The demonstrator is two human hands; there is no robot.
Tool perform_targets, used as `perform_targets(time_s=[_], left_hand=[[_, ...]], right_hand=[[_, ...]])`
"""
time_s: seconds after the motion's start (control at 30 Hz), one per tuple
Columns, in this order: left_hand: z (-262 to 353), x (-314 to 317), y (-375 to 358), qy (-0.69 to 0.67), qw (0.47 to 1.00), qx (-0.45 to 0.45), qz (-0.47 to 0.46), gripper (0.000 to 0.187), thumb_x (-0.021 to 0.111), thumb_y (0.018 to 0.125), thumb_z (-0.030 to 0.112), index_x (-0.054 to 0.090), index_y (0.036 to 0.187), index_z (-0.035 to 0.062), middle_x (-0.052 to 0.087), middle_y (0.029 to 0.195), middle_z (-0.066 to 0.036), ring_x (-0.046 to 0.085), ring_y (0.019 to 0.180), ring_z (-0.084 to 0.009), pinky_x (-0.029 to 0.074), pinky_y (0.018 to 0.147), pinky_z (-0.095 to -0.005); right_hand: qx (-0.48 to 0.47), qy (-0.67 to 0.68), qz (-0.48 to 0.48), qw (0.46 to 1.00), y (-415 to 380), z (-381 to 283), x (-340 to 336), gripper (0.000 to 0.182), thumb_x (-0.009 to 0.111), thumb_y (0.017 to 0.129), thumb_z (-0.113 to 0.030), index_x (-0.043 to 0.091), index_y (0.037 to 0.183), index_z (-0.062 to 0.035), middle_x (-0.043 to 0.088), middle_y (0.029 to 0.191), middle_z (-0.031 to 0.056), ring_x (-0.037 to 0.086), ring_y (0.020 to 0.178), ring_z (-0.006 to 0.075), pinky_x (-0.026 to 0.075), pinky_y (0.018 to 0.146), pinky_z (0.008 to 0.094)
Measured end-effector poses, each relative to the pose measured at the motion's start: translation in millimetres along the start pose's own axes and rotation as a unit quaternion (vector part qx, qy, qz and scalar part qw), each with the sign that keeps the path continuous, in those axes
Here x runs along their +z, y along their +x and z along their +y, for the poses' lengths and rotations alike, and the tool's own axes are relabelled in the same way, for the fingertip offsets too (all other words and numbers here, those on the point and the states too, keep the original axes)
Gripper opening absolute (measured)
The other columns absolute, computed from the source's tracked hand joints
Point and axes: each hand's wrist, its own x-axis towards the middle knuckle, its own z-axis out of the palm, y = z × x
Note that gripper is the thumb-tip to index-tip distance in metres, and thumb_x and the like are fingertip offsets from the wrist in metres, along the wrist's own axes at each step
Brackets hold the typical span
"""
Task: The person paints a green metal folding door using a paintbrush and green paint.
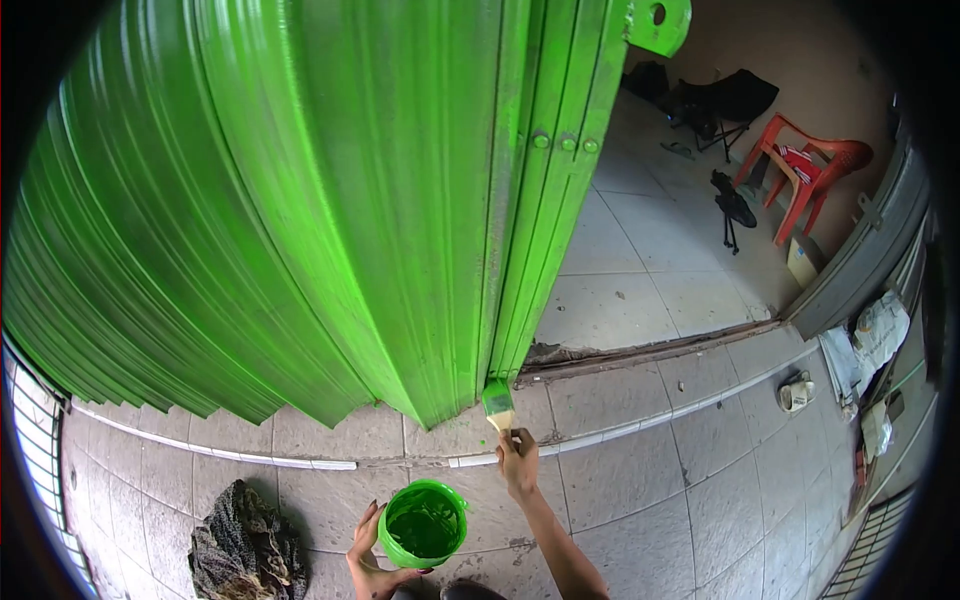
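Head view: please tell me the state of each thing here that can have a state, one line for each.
folding shutter: pulled partly across, coated in wet-looking green paint.
paintbrush: bristles green, touching the shutter's bottom edge.
paint bucket: open, green paint inside.
right hand: closed on the paintbrush handle.
left hand: gripping the paint bucket.
red plastic chair: upright, cloth lying on its seat.

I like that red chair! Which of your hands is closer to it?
Right. The right hand holds the brush below and left of the red chair; the left hand, at the paint bucket, is farther.
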Motion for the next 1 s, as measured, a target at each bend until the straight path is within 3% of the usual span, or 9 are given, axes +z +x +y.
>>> perform_targets(time_s=[0.2,0.3,0.4,0.43,0.53,0.67,0.8,0.93,1.0], left_hand=[[-16.8,-1.7,-2.6,-0.05,0.999,-0.021,-0.006,0.073,0.093,0.051,0.021,0.062,0.112,-0.0046,0.06,0.114,-0.01,0.052,0.111,-0.0212,0.037,0.1,-0.036],[-14.0,0.6,-4.1,-0.079,0.996,-0.05,0.005,0.072,0.092,0.051,0.018,0.062,0.112,-0.0043,0.06,0.113,-0.009,0.053,0.11,-0.02,0.038,0.098,-0.0344],[-14.4,0.1,-3.8,-0.079,0.996,-0.032,0.004,0.072,0.092,0.052,0.017,0.061,0.113,-0.0044,0.059,0.114,-0.009,0.054,0.108,-0.0195,0.039,0.098,-0.0343],[-12.9,0.3,-2.2,-0.084,0.996,-0.03,0.01,0.072,0.093,0.052,0.017,0.061,0.113,-0.0045,0.059,0.114,-0.009,0.054,0.108,-0.0196,0.039,0.098,-0.0344],[-10.0,0.9,-5.1,-0.086,0.995,-0.034,0.02,0.074,0.093,0.051,0.018,0.061,0.113,-0.0047,0.059,0.115,-0.009,0.054,0.109,-0.02,0.039,0.098,-0.0345],[-10.4,-0.9,-2.1,-0.067,0.997,-0.026,0.009,0.074,0.093,0.051,0.019,0.061,0.113,-0.005,0.059,0.114,-0.009,0.053,0.111,-0.0208,0.038,0.099,-0.0353],[-10.7,0.3,-1.9,-0.074,0.997,-0.037,0.0,0.073,0.092,0.051,0.019,0.061,0.112,-0.0051,0.059,0.114,-0.01,0.053,0.11,-0.0212,0.038,0.099,-0.0358],[-10.8,-1.1,-1.6,-0.046,0.999,-0.01,0.002,0.072,0.092,0.052,0.021,0.061,0.112,-0.0053,0.06,0.113,-0.01,0.053,0.109,-0.0215,0.038,0.098,-0.0356],[-3.0,1.2,-0.3,-0.053,0.998,-0.016,0.002,0.072,0.092,0.052,0.022,0.062,0.111,-0.0054,0.06,0.113,-0.01,0.053,0.108,-0.0214,0.038,0.097,-0.0355]], right_hand=[[-0.085,0.033,-0.038,0.995,-18.3,-48.9,-1.4,0.023,0.059,0.094,-0.022,0.052,0.086,-0.0017,0.05,0.057,0.0006,0.042,0.046,0.0051,0.034,0.041,0.0237],[-0.149,-0.109,-0.014,0.983,6.3,4.0,-15.3,0.023,0.062,0.091,-0.021,0.053,0.087,-0.0006,0.056,0.058,0.0068,0.051,0.047,0.0134,0.041,0.045,0.0285],[-0.179,-0.312,0.059,0.931,20.0,51.1,-29.2,0.022,0.065,0.087,-0.02,0.055,0.088,-0.0005,0.061,0.063,0.0151,0.063,0.055,0.027,0.047,0.052,0.0349],[-0.193,-0.31,0.062,0.929,13.3,51.8,-30.9,0.021,0.066,0.085,-0.019,0.054,0.089,-0.0025,0.063,0.066,0.019,0.064,0.061,0.0378,0.049,0.054,0.0401],[-0.289,-0.326,0.08,0.897,-9.5,12.9,-14.7,0.02,0.066,0.085,-0.015,0.049,0.085,-0.0041,0.057,0.059,0.0157,0.058,0.05,0.0358,0.043,0.045,0.0383],[-0.338,-0.41,0.033,0.847,-1.6,-38.9,-7.0,0.014,0.063,0.086,-0.013,0.05,0.09,-0.008,0.058,0.058,0.0164,0.06,0.055,0.0386,0.045,0.047,0.0461],[-0.437,-0.354,0.072,0.824,-24.6,-89.5,-5.3,0.011,0.064,0.085,-0.01,0.056,0.092,-0.009,0.061,0.064,0.0143,0.06,0.052,0.0335,0.045,0.044,0.0407],[-0.437,-0.359,0.077,0.821,-12.1,-80.0,-10.9,0.015,0.068,0.082,-0.007,0.059,0.095,-0.0074,0.058,0.061,0.0124,0.059,0.05,0.0302,0.046,0.046,0.0352],[-0.382,-0.423,0.046,0.821,-5.1,-49.1,-22.3,0.014,0.066,0.082,-0.011,0.058,0.093,-0.0102,0.062,0.064,0.0134,0.062,0.053,0.0334,0.048,0.047,0.0415]])
